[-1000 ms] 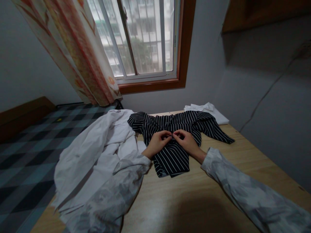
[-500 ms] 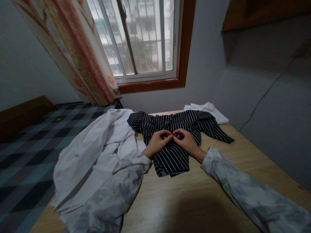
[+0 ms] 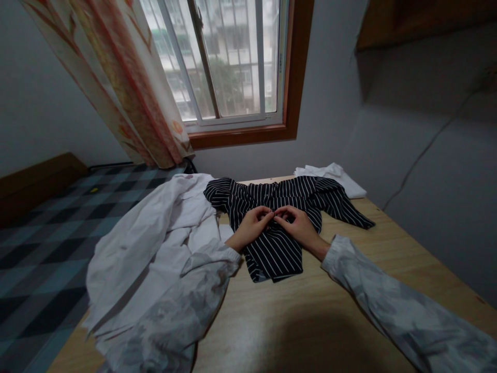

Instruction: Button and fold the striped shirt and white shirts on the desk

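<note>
A black shirt with thin white stripes (image 3: 278, 249) lies spread on the wooden table (image 3: 295, 321), sleeves out to both sides. My left hand (image 3: 253, 226) and my right hand (image 3: 295, 224) rest on its middle, fingertips meeting. Both hands pinch the front of the striped shirt, fingers curled. What exactly sits between the fingertips is too small to make out.
A crumpled white garment (image 3: 151, 248) covers the table's left side and hangs over its edge. Folded white cloth (image 3: 334, 178) sits at the far right corner. Grey walls close off the back and right. A window with a flowered curtain (image 3: 128, 83) and a checked bed (image 3: 46, 233) lie left.
Both hands have crept slightly farther up the striped shirt, still pinched together. The garments have not moved.
</note>
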Motion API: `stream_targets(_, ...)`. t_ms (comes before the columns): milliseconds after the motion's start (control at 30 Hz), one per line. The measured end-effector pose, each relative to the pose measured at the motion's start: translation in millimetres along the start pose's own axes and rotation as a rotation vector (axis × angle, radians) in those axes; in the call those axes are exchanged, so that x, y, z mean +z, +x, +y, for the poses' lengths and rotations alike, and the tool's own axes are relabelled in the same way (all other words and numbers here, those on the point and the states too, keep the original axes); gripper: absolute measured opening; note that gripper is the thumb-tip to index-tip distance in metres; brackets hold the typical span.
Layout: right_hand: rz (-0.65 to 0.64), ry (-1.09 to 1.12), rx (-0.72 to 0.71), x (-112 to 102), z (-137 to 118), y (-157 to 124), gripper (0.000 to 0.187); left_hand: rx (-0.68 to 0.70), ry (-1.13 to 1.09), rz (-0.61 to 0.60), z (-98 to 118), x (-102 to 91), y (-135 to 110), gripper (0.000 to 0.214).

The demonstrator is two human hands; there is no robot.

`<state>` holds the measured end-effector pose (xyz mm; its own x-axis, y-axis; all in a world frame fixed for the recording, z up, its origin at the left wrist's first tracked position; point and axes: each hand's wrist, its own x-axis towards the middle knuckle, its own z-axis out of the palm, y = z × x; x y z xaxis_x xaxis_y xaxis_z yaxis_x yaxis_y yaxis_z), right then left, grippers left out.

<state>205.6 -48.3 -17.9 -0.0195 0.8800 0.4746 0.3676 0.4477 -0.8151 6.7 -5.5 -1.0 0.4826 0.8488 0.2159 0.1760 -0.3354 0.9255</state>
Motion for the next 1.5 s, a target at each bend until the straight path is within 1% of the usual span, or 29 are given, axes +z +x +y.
stream_targets(133, -0.007, -0.021, -0.037, -0.5, -1.4, -0.1, 0.014, -0.020, -0.037, -0.045, 0.0, -1.1, 1.7, 0.030)
stream_targets(367, 0.008, -0.062, -0.104, -1.8, -3.6, -0.5, 0.008, -0.043, -0.094, -0.058, 1.4, -4.4, 4.1, 0.032)
stream_targets(500, 0.043, -0.087, -0.131, -2.4, -6.0, -0.1, 0.010, -0.028, -0.104, -0.062, 5.4, -5.3, 3.9, 0.033)
stream_targets(733, 0.009, -0.024, -0.051, -1.0, 2.7, 2.6, 0.013, -0.015, -0.064, -0.031, 9.6, -4.4, 2.2, 0.028)
stream_targets(833, 0.022, -0.008, -0.020, -0.8, 5.4, 2.9, 0.014, 0.011, -0.020, -0.007, 9.4, -2.8, 0.0, 0.028)
stream_targets(967, 0.043, -0.008, -0.012, -1.4, 4.5, 2.9, 0.016, 0.038, 0.097, -0.030, 7.8, -1.1, -3.3, 0.029)
stream_targets(1067, 0.036, -0.016, -0.022, -1.7, 4.1, 3.1, 0.016, 0.043, 0.127, -0.042, 6.7, -0.6, -3.7, 0.025)
stream_targets(1200, 0.026, -0.013, -0.040, -1.2, 5.9, 3.7, 0.011, 0.062, 0.104, -0.017, 6.5, -0.8, -2.0, 0.023)
stream_targets(1300, 0.012, -0.003, -0.036, -0.3, 7.0, 3.8, 0.007, 0.035, 0.053, 0.002, 7.0, -1.3, -1.1, 0.023)
stream_targets(1500, -0.006, 0.016, -0.037, 0.4, 4.2, 2.4, 0.011, -0.015, 0.010, 0.014, 8.1, -2.8, -1.3, 0.024)
